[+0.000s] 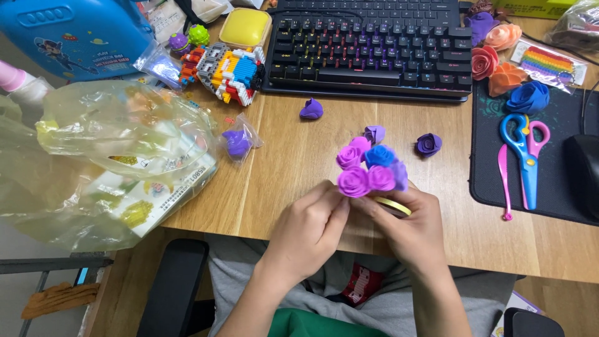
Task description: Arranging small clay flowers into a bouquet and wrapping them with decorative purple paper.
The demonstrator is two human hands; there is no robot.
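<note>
Together, the left hand (307,226) and right hand (413,229) grip a bunch of foam roses (368,168) from beneath, blooms pointing to twelve o'clock over the counter (299,168). A yellow tape roll (393,205) lies against the right hand's fingers. Loose purple roses (429,144) lie at one o'clock, nearer the right hand.

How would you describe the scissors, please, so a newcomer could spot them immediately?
Start at the black keyboard, then go right and down onto the dark mat. The scissors lie there below a blue foam rose: blue blades, one blue and one pink handle loop.
</note>
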